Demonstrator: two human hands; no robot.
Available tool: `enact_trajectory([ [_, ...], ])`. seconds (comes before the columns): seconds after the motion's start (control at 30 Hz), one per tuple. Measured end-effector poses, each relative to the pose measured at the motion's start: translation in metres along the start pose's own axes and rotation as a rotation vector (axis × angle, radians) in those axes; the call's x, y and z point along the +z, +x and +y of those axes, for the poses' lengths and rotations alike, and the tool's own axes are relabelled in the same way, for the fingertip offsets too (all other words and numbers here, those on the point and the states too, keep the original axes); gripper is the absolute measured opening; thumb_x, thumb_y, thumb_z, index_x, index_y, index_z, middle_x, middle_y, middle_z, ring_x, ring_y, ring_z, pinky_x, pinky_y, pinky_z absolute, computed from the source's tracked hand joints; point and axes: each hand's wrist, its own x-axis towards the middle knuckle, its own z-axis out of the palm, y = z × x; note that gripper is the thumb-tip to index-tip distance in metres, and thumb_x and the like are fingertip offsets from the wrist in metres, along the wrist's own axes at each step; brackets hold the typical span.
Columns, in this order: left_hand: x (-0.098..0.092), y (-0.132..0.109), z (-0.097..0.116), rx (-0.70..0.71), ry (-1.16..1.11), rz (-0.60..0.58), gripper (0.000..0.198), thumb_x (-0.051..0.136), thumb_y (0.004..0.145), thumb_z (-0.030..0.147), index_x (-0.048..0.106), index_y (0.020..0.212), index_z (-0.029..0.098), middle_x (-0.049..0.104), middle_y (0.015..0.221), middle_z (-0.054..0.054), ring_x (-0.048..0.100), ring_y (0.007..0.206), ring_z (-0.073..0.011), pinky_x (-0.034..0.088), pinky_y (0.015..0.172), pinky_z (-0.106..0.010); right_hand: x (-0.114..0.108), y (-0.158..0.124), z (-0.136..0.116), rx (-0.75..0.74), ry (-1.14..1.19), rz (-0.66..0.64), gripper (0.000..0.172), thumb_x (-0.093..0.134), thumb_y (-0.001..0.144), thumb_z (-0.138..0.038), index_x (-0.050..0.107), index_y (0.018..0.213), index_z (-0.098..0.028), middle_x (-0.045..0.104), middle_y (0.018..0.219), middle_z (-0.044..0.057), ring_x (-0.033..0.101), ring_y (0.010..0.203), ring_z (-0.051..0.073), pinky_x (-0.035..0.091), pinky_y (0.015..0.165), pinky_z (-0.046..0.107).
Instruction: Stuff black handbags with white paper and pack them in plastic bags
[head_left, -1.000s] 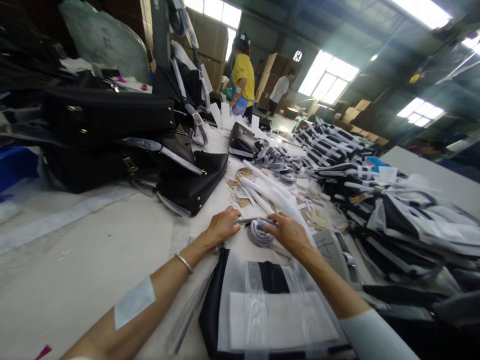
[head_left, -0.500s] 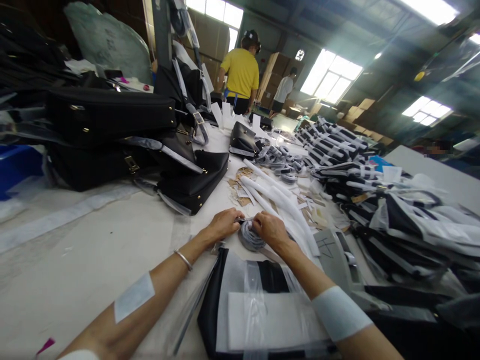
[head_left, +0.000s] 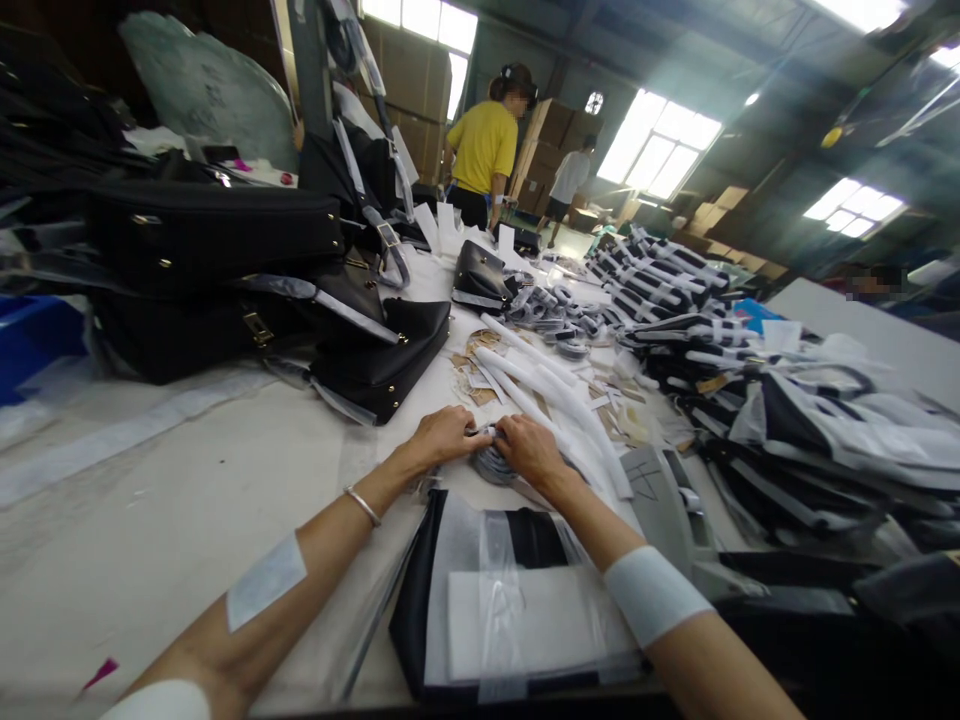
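My left hand (head_left: 444, 437) and my right hand (head_left: 529, 448) meet over a coiled grey strap (head_left: 489, 467) on the white table (head_left: 187, 490). Both hands pinch the strap's end where it meets a small metal fitting between the fingertips. The coil lies partly hidden under my right hand. Close in front of me lies a black bag wrapped in clear plastic and white paper (head_left: 517, 600), just below my wrists. A thin bracelet sits on my left wrist.
Black handbags (head_left: 217, 270) are stacked at the left. White foam rolls (head_left: 547, 385), paper tags and more coiled straps (head_left: 559, 315) lie beyond my hands. Wrapped bags (head_left: 810, 440) pile up on the right. A person in a yellow shirt (head_left: 486, 150) stands at the table's far end.
My right hand has slid left over the coiled strap until it meets my left hand. The person in yellow has turned and shifted slightly.
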Motion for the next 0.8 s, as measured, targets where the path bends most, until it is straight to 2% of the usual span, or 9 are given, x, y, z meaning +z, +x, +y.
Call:
enact_trajectory([
  [0.07, -0.001, 0.004, 0.008, -0.037, 0.056, -0.005, 0.044, 0.055, 0.084, 0.059, 0.07, 0.093, 0.019, 0.072, 0.1, -0.012, 0.068, 0.098, -0.0294, 0.052, 0.081, -0.036, -0.005, 0.0, 0.003, 0.027, 0.017, 0.001, 0.022, 0.059, 0.092, -0.03, 0.067, 0.109, -0.019, 0.071, 0.111, 0.01, 0.061, 0.11, 0.022, 0.04, 0.088, 0.027],
  [0.17, -0.002, 0.011, 0.022, -0.05, 0.105, -0.019, 0.036, 0.06, 0.081, 0.049, 0.068, 0.099, 0.018, 0.072, 0.101, -0.013, 0.067, 0.102, -0.0325, 0.052, 0.085, -0.04, -0.021, -0.009, 0.014, 0.122, 0.041, -0.012, 0.023, 0.059, 0.092, -0.034, 0.069, 0.109, -0.022, 0.072, 0.109, 0.008, 0.064, 0.101, 0.021, 0.042, 0.083, 0.028],
  [0.27, -0.001, 0.014, 0.034, -0.022, 0.125, -0.028, 0.032, 0.063, 0.079, 0.037, 0.066, 0.106, 0.02, 0.071, 0.108, -0.013, 0.066, 0.108, -0.0321, 0.051, 0.089, -0.041, -0.031, -0.026, 0.025, 0.208, 0.049, -0.089, 0.016, 0.069, 0.083, -0.037, 0.074, 0.09, -0.024, 0.075, 0.091, 0.006, 0.068, 0.09, 0.023, 0.044, 0.074, 0.03],
  [0.33, 0.0, 0.015, 0.039, -0.012, 0.132, -0.031, 0.028, 0.062, 0.079, 0.031, 0.068, 0.103, 0.018, 0.071, 0.108, -0.014, 0.066, 0.107, -0.0327, 0.052, 0.088, -0.041, -0.029, -0.038, 0.028, 0.239, 0.05, -0.149, 0.016, 0.079, 0.071, -0.036, 0.074, 0.08, -0.023, 0.074, 0.083, 0.007, 0.069, 0.085, 0.025, 0.044, 0.071, 0.03],
  [0.43, 0.003, 0.017, 0.042, -0.012, 0.133, -0.027, 0.022, 0.063, 0.076, 0.023, 0.07, 0.095, 0.015, 0.072, 0.103, -0.017, 0.069, 0.101, -0.0339, 0.054, 0.082, -0.041, -0.015, -0.047, 0.026, 0.273, 0.069, -0.192, 0.022, 0.083, 0.06, -0.027, 0.073, 0.078, -0.02, 0.074, 0.085, 0.009, 0.069, 0.085, 0.027, 0.046, 0.068, 0.03],
  [0.57, 0.005, 0.015, 0.039, -0.003, 0.118, 0.029, 0.016, 0.063, 0.075, 0.019, 0.071, 0.088, 0.016, 0.073, 0.099, -0.016, 0.07, 0.1, -0.0316, 0.054, 0.081, -0.037, -0.001, -0.049, 0.027, 0.274, 0.171, -0.217, 0.009, 0.076, 0.062, -0.017, 0.069, 0.067, -0.021, 0.072, 0.071, 0.003, 0.068, 0.071, 0.019, 0.044, 0.057, 0.024],
  [0.63, 0.006, 0.011, 0.037, -0.003, 0.105, 0.077, 0.015, 0.061, 0.077, 0.019, 0.07, 0.089, 0.017, 0.073, 0.1, -0.014, 0.069, 0.101, -0.0299, 0.054, 0.083, -0.036, 0.001, -0.049, 0.029, 0.268, 0.214, -0.206, 0.01, 0.074, 0.062, -0.015, 0.066, 0.062, -0.021, 0.07, 0.066, 0.0, 0.066, 0.066, 0.017, 0.042, 0.053, 0.022],
  [0.8, 0.006, 0.001, 0.035, -0.01, 0.052, 0.173, 0.02, 0.06, 0.081, 0.021, 0.064, 0.1, 0.018, 0.07, 0.108, -0.01, 0.069, 0.101, -0.0257, 0.053, 0.085, -0.033, -0.015, -0.054, 0.036, 0.292, 0.24, -0.12, 0.01, 0.071, 0.063, -0.012, 0.064, 0.061, -0.019, 0.066, 0.059, -0.002, 0.061, 0.06, 0.014, 0.037, 0.052, 0.021],
])
